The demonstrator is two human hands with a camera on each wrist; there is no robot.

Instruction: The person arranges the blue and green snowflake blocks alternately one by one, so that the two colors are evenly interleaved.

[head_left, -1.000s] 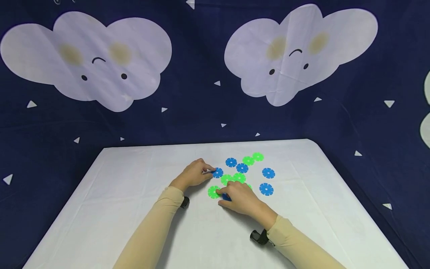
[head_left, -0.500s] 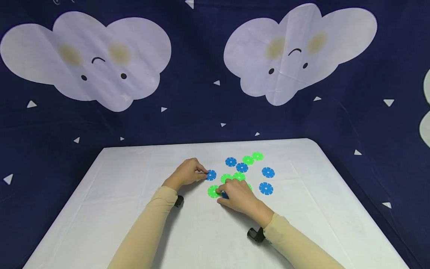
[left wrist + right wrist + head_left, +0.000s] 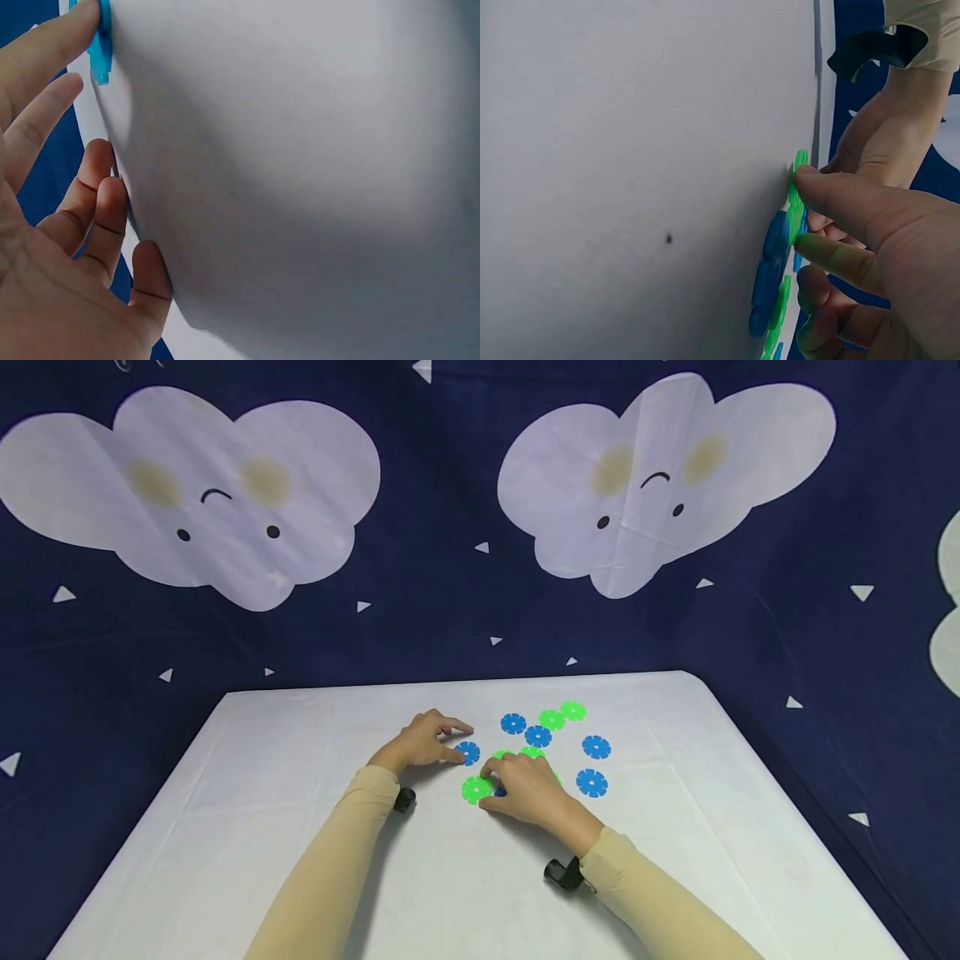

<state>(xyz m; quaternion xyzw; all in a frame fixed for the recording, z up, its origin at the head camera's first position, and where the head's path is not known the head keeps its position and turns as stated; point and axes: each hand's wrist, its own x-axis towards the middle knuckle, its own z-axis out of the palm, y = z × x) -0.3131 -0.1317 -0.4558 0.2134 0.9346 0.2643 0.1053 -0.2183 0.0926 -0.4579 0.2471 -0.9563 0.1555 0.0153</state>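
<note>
Flat, notched snowflake building discs in blue and green lie on the white table. My left hand (image 3: pixel 422 742) is at a blue disc (image 3: pixel 468 753); its thumb touches the near edge, while the index finger reaches out beyond the far side. That same blue disc (image 3: pixel 103 45) appears edge-on by the thumb in the left wrist view. With thumb and index finger, my right hand (image 3: pixel 525 787) pinches a green disc (image 3: pixel 476 790) at opposite edges. In the right wrist view, the green disc (image 3: pixel 797 199) sits between those fingertips, beside a thicker-looking blue disc (image 3: pixel 769 274). My right hand partly covers other discs.
Beyond my right hand lie more discs: a blue one (image 3: pixel 513 723), another blue one (image 3: pixel 537 737) and two green ones, including a green disc (image 3: pixel 573 711). Farther right are a blue disc (image 3: pixel 596 747) and a nearer blue disc (image 3: pixel 592 783). A dark cloth with clouds hangs behind the table (image 3: pixel 285 793).
My left hand has drawn the blue disc leftward and toward me, then spread thumb and index finger apart. My right index finger has shifted from atop the green disc to its far edge.
</note>
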